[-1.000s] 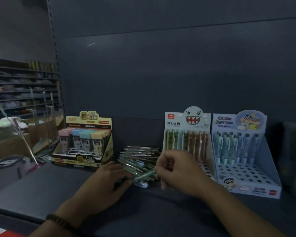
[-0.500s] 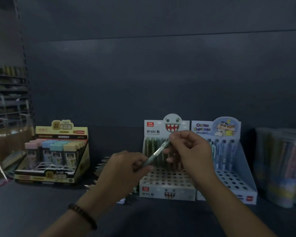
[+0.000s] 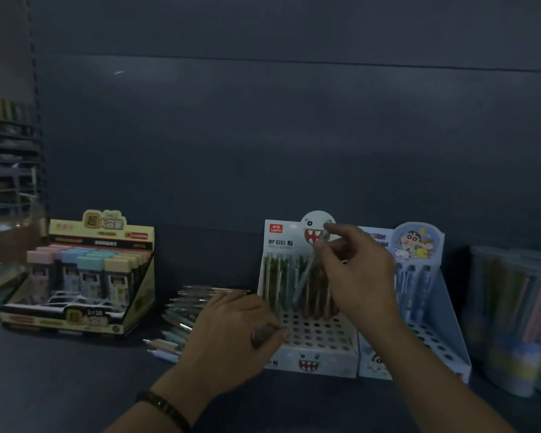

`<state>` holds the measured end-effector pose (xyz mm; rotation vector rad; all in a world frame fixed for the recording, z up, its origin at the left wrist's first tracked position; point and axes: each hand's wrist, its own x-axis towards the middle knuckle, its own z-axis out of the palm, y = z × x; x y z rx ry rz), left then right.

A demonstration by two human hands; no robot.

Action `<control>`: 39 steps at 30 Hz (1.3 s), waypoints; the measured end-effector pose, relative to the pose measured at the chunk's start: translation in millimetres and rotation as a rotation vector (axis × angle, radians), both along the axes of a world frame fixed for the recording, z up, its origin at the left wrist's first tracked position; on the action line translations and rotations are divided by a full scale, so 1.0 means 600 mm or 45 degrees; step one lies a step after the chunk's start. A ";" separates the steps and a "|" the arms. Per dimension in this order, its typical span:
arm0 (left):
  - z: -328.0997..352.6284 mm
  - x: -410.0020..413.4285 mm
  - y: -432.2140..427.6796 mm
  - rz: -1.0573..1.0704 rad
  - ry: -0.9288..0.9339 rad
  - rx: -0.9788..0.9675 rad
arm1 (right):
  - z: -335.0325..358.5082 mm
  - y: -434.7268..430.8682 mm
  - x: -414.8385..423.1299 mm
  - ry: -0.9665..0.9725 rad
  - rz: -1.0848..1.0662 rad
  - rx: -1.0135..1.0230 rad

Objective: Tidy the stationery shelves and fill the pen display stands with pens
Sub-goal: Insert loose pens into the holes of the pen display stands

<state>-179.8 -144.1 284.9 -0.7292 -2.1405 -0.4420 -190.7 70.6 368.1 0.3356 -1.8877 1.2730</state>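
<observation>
Bracelet (image 3: 163,404): dark beads on the left wrist, nearest the camera.
Left hand (image 3: 231,329): low at the front-left corner of the white stand, fingers curled, thumb against forefinger; can't tell if it holds anything.
Shelf (image 3: 60,385): dark, carries everything.
Loose pens (image 3: 181,317): heap lying flat just left of the white stand, partly behind the left hand.
White stand (image 3: 319,360): monster face on the front, front holes open, upright pens in the back rows.
Right hand (image 3: 356,276): raised over the white stand, pinching the green pen near its top.
Green pen (image 3: 306,273): tilted, lower end among the back-row pens; seated or not, can't tell.
Blue stand (image 3: 444,339): against the white stand's right side, pens at the back.
Yellow box (image 3: 75,320): well left, rows of pastel-capped cases.
Clear tubs (image 3: 512,323): far right, blurred.
</observation>
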 end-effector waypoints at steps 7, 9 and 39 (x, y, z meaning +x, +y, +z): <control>-0.004 0.002 0.001 0.025 -0.033 -0.124 | -0.028 -0.031 -0.012 0.019 -0.105 0.251; -0.002 0.002 0.003 0.014 -0.055 -0.106 | -0.038 -0.033 -0.011 0.063 -0.115 0.290; -0.001 -0.003 -0.008 -0.170 -0.203 -0.030 | -0.037 -0.029 -0.006 -0.383 -0.148 0.819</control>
